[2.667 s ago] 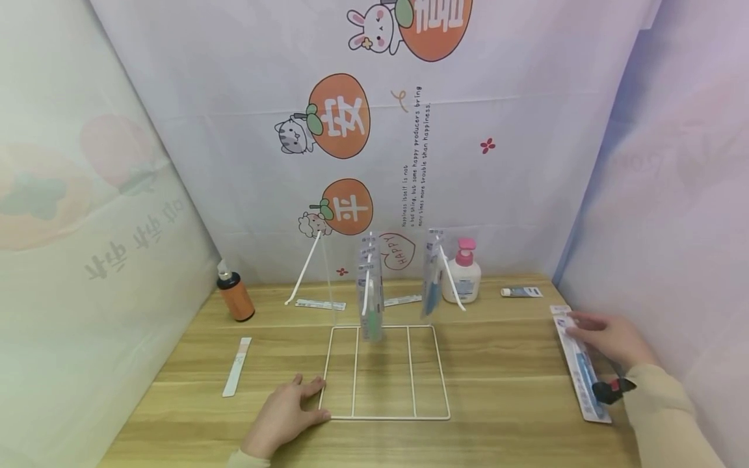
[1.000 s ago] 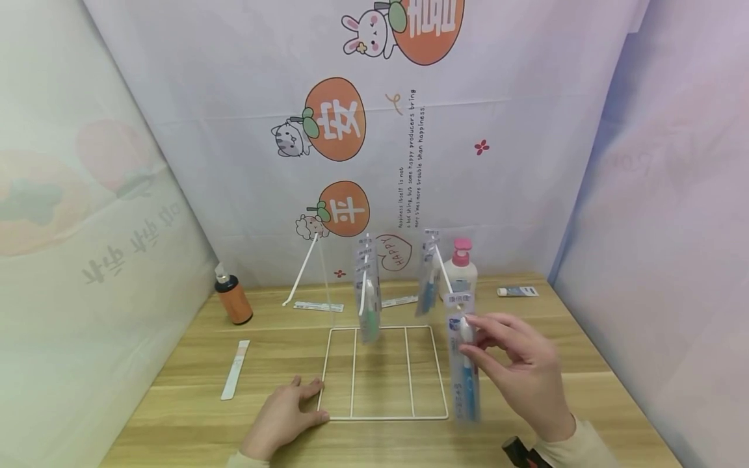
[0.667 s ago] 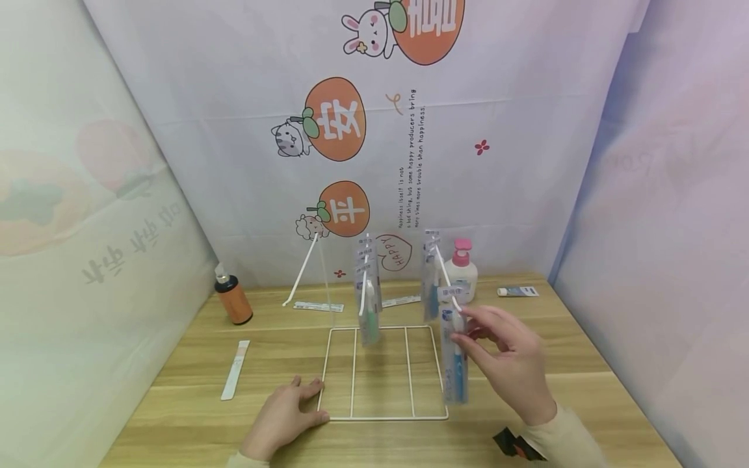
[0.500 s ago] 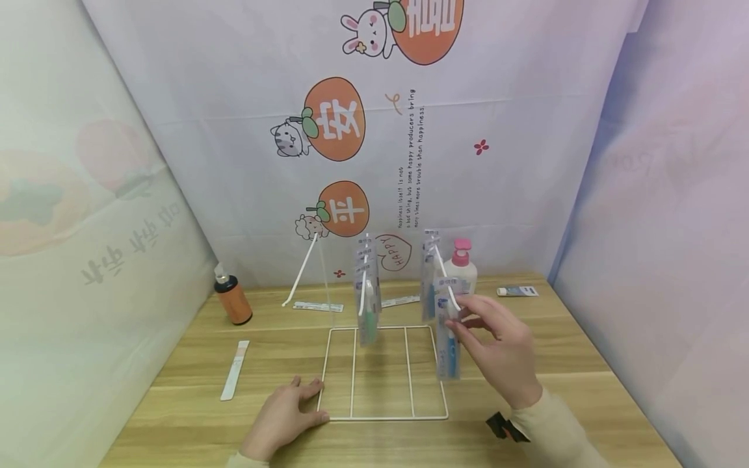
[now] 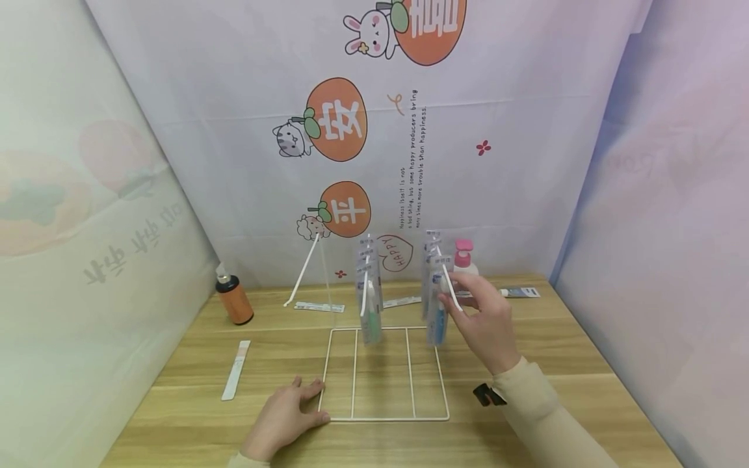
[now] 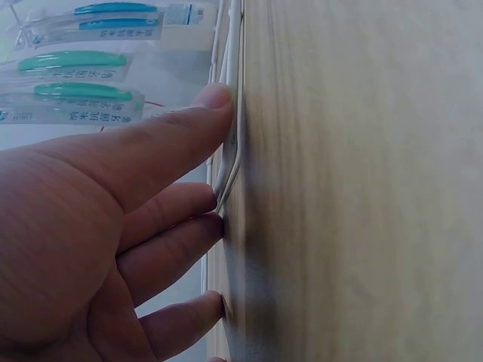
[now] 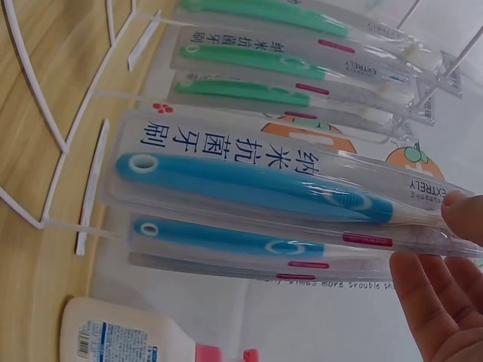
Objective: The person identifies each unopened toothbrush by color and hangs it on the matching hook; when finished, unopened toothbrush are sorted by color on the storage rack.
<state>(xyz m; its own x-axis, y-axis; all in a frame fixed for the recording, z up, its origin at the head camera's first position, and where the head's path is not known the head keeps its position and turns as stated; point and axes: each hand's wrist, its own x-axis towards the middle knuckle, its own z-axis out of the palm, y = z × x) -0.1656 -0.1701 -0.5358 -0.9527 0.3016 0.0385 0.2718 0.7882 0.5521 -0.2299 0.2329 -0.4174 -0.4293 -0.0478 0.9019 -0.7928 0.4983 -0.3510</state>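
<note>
Hanging a blue toothbrush pack [image 5: 437, 305] on the right-hand peg [image 5: 449, 286] of the wire rack [image 5: 383, 418]; next, probably sliding it home. Left wrist: left hand [image 6: 98, 249] flat, fingers straight, pressing the rack at 6 o'clock on the worktop [image 6: 362, 188]. Right wrist: right hand [image 7: 445, 302] pinching the pack's top.

The desk [image 5: 526, 364] is being viewed downward from the head; the toothbrush packs [image 7: 264, 181] are being shared close-up by both wrist views.

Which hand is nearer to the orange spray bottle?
Left. The left hand rests on the table in front of the orange spray bottle; the right hand holds a toothbrush pack across the rack.
</note>
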